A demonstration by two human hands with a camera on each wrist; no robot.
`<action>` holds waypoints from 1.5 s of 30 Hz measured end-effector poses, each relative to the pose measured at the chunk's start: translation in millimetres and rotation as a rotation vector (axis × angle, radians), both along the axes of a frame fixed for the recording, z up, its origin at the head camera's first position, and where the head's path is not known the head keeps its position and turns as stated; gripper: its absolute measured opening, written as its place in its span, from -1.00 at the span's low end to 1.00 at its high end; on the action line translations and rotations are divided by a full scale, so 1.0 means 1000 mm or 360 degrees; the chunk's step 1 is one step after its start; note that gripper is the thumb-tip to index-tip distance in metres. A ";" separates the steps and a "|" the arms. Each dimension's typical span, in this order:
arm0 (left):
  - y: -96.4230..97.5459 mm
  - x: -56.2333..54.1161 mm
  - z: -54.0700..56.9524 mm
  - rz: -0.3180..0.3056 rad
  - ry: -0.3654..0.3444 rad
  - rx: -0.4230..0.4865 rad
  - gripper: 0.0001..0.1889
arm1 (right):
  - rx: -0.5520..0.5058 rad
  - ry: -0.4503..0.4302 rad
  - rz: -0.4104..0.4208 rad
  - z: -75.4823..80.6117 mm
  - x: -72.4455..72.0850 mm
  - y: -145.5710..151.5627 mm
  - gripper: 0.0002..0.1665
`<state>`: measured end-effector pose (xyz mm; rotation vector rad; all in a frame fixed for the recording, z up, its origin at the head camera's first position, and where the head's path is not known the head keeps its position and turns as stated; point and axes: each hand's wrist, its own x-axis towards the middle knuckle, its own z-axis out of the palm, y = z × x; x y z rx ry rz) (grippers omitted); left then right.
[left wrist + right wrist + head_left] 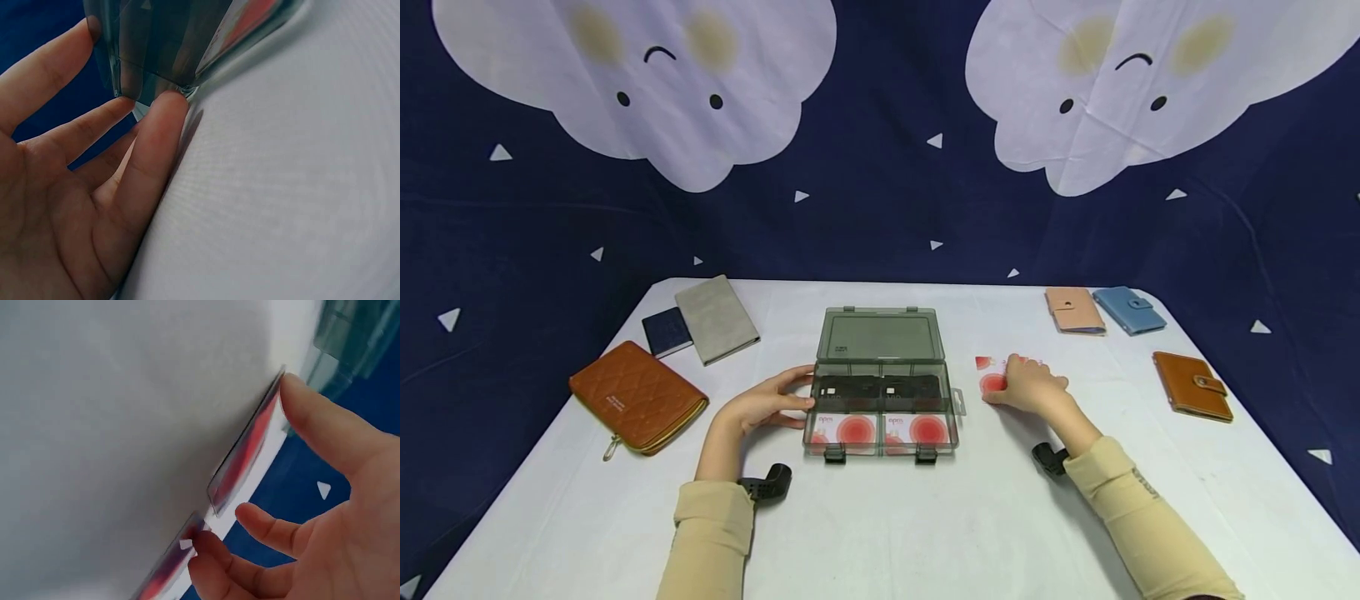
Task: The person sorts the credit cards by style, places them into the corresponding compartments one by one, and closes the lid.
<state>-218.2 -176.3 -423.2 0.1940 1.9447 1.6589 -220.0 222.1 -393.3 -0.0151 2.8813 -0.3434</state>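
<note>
A see-through grey-green plastic case [880, 337] stands with its lid raised. Black cards [848, 388] lie in its back compartments, and white cards with red circles [854, 430] fill the front two. My left hand [766, 407] rests its fairly straight fingertips against the case's left wall, as the left wrist view also shows. Right of the case, my right hand [1030, 386] is over red-and-white cards [991, 382]. In the right wrist view its thumb touches one end of a card [247, 450]. The index fingertip appears apart from it; other fingers reach a second card [167, 565].
To the left lie a brown quilted zip wallet [636, 398], a small navy booklet [666, 332] and a grey notebook [717, 319]. At the right are a pink card holder [1074, 311], a blue one [1129, 310] and a brown snap wallet [1192, 385].
</note>
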 end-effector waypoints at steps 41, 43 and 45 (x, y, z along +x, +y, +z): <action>0.000 0.001 0.000 0.0018 -0.0016 0.0014 -0.21 | -0.0906 0.0661 0.0310 0.035 0.018 -0.062 -0.79; 0.000 0.001 0.000 0.0015 -0.0016 0.0017 -0.21 | -0.0948 0.0614 0.0403 0.036 0.023 -0.074 -0.76; 0.000 0.001 0.000 0.0012 -0.0014 0.0021 -0.21 | -0.0951 0.0549 0.0494 0.036 0.028 -0.085 -0.73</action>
